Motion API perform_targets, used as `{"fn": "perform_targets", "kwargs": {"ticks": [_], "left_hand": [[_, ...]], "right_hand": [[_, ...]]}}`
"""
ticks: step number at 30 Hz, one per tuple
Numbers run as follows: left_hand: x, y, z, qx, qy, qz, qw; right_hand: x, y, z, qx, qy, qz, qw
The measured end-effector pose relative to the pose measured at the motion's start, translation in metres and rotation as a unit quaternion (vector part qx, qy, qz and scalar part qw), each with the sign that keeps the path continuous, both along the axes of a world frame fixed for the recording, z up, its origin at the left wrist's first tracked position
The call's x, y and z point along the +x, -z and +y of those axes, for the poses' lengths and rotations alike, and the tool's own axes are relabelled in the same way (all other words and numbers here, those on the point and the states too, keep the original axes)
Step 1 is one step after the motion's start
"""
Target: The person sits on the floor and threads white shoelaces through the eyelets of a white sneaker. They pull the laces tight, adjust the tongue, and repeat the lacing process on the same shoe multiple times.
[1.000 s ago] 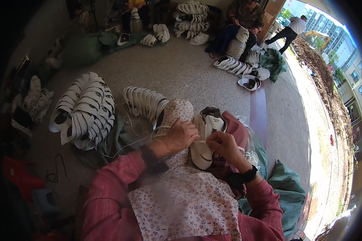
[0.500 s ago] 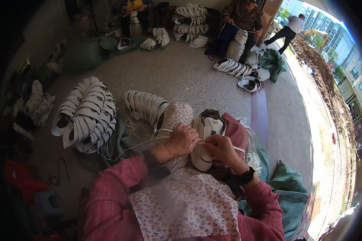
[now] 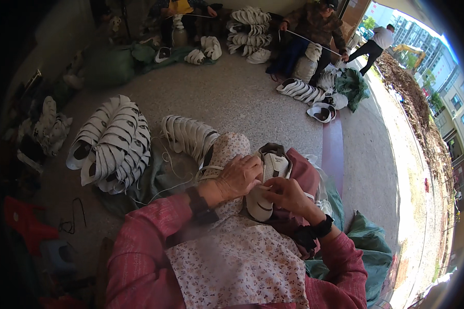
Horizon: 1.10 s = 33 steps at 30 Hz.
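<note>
A beige and white shoe upper (image 3: 259, 207) rests on my right thigh, its rounded end toward me and its dark-lined opening away from me. My left hand (image 3: 237, 177) is closed at the upper's left side, its fingertips over the middle. From the right, my right hand (image 3: 290, 195) pinches at the same middle part, close to the left fingertips. Whether a thin lace or thread lies between the fingers is too small to tell. A floral cloth (image 3: 237, 262) covers my lap, and a white band (image 3: 210, 172) runs around my left knee.
Nested stacks of white shoe uppers (image 3: 113, 144) stand left, with another row (image 3: 188, 135) beyond my left knee. Loose white cord (image 3: 172, 191) trails there. A red stool (image 3: 28, 224) is far left, a green sack (image 3: 368, 247) right. Co-workers (image 3: 317, 26) sit at the back.
My hands stay at the shoe upper, with the right fingers shifted slightly right. The seated co-worker at the back right has drawn a white cord out wide; another's arm has swung outward.
</note>
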State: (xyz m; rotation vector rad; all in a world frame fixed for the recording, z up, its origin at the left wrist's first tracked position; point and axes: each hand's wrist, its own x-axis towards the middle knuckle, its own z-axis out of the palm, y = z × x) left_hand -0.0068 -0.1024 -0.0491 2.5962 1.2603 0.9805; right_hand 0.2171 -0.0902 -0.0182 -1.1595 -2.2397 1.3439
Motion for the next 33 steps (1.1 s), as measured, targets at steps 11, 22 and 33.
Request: {"fn": "perform_targets", "kwargs": {"ticks": [11,22,33], "left_hand": [[-0.003,-0.016,0.047,-0.226,0.185,0.027,0.956],[-0.010,-0.006,0.039,-0.210,0.192,-0.065,0.957],[0.012,-0.015,0.027,-0.260,0.122,-0.041,0.957]], "right_hand": [[-0.002,-0.014,0.051,0.267,-0.123,-0.010,0.956],[-0.015,0.007,0.041,0.309,-0.145,0.012,0.940],[0.076,-0.039,0.108,0.455,0.047,-0.173,0.872]]}}
